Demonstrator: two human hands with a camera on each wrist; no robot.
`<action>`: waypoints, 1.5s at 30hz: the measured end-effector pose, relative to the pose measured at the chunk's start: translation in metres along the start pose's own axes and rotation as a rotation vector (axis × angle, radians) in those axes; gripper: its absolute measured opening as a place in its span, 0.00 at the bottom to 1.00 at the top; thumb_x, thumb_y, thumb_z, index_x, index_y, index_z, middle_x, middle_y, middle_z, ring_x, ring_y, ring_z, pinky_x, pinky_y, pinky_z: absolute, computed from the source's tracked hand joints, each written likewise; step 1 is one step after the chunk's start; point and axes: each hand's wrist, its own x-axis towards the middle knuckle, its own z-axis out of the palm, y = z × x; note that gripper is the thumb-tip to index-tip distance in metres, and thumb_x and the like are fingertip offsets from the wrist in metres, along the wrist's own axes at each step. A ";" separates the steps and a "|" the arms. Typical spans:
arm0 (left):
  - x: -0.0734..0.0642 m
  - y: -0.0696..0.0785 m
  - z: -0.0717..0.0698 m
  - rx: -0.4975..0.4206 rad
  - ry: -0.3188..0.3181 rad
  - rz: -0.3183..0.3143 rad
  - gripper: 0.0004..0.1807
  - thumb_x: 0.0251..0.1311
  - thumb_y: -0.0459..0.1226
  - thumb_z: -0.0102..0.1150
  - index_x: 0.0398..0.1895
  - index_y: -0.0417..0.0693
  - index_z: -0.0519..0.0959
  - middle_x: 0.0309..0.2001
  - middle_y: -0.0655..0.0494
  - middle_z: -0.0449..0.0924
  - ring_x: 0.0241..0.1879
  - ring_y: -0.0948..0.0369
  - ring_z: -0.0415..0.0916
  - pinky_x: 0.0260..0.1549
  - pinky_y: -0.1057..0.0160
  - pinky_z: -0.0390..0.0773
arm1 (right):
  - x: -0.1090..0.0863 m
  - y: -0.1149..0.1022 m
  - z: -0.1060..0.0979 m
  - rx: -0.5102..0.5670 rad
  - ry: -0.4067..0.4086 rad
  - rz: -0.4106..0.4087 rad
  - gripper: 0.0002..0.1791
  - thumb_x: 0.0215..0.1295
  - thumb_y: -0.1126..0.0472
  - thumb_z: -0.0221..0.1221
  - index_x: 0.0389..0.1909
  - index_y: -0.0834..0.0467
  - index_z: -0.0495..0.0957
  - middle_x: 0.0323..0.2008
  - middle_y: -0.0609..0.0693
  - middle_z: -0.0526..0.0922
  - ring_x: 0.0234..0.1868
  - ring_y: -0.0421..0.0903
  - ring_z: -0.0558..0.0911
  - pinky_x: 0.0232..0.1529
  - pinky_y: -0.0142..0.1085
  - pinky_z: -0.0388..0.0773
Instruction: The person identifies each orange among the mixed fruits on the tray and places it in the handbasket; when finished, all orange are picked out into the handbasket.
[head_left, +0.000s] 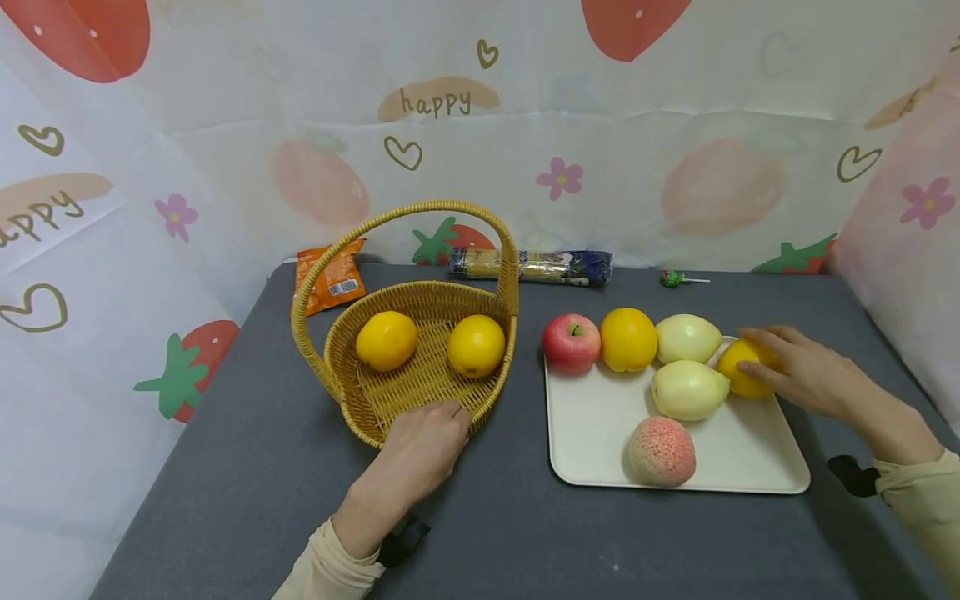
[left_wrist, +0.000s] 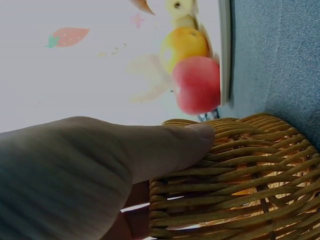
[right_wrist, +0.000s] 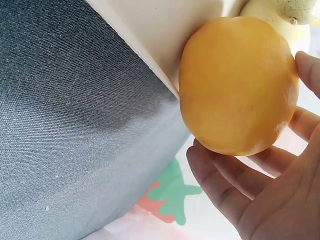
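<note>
My left hand grips the near rim of a wicker basket, with the thumb lying on the weave outside. Inside the basket lie two oranges, one on the left and one on the right. Over at the right, my right hand holds another orange at the edge of a white tray; thumb and fingers curve round it. Also on the tray are a red apple, an orange, two pale yellow-green oval fruits and a pinkish, rough-skinned peach.
Behind the basket, an orange snack packet and a long wrapped packet lie along the table's back edge. A green-wrapped lollipop is behind the tray. The basket's tall handle arches over it. Printed cloth hangs behind the grey table.
</note>
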 end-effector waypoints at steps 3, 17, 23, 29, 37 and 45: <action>0.000 0.000 0.000 0.001 0.001 0.001 0.14 0.58 0.31 0.64 0.17 0.49 0.72 0.20 0.56 0.71 0.19 0.60 0.70 0.16 0.63 0.69 | 0.000 0.000 0.000 -0.002 0.004 0.001 0.38 0.71 0.36 0.47 0.72 0.57 0.59 0.66 0.71 0.61 0.57 0.76 0.71 0.43 0.69 0.70; -0.001 0.000 0.000 0.004 0.017 0.000 0.13 0.58 0.32 0.64 0.18 0.48 0.73 0.20 0.56 0.71 0.19 0.60 0.71 0.16 0.62 0.70 | 0.001 0.002 0.000 0.032 0.009 0.009 0.41 0.68 0.35 0.51 0.71 0.59 0.59 0.64 0.73 0.63 0.55 0.76 0.71 0.48 0.70 0.67; -0.001 0.000 0.000 0.000 0.011 -0.005 0.13 0.58 0.32 0.63 0.18 0.48 0.73 0.20 0.56 0.70 0.19 0.60 0.71 0.16 0.62 0.70 | 0.001 0.002 -0.001 0.029 0.039 -0.007 0.39 0.67 0.37 0.54 0.68 0.60 0.63 0.61 0.73 0.66 0.53 0.74 0.72 0.48 0.68 0.68; -0.001 0.001 0.000 0.001 0.007 -0.006 0.13 0.59 0.32 0.63 0.18 0.49 0.73 0.20 0.56 0.70 0.19 0.60 0.71 0.16 0.62 0.70 | 0.001 0.001 0.000 0.025 0.051 -0.008 0.39 0.66 0.38 0.56 0.68 0.60 0.64 0.60 0.73 0.67 0.53 0.74 0.73 0.47 0.68 0.69; -0.001 0.000 0.000 0.002 0.006 -0.005 0.13 0.59 0.32 0.63 0.18 0.49 0.74 0.20 0.56 0.70 0.19 0.59 0.71 0.16 0.62 0.70 | 0.000 0.004 0.000 0.020 0.059 -0.056 0.39 0.64 0.43 0.60 0.68 0.63 0.63 0.61 0.74 0.65 0.53 0.74 0.73 0.48 0.68 0.70; -0.001 0.000 0.000 0.005 0.016 0.003 0.13 0.58 0.31 0.63 0.18 0.48 0.74 0.20 0.56 0.70 0.19 0.60 0.70 0.15 0.63 0.68 | -0.002 0.008 0.000 0.008 0.043 -0.119 0.43 0.56 0.50 0.67 0.69 0.65 0.61 0.62 0.74 0.66 0.55 0.74 0.73 0.51 0.67 0.70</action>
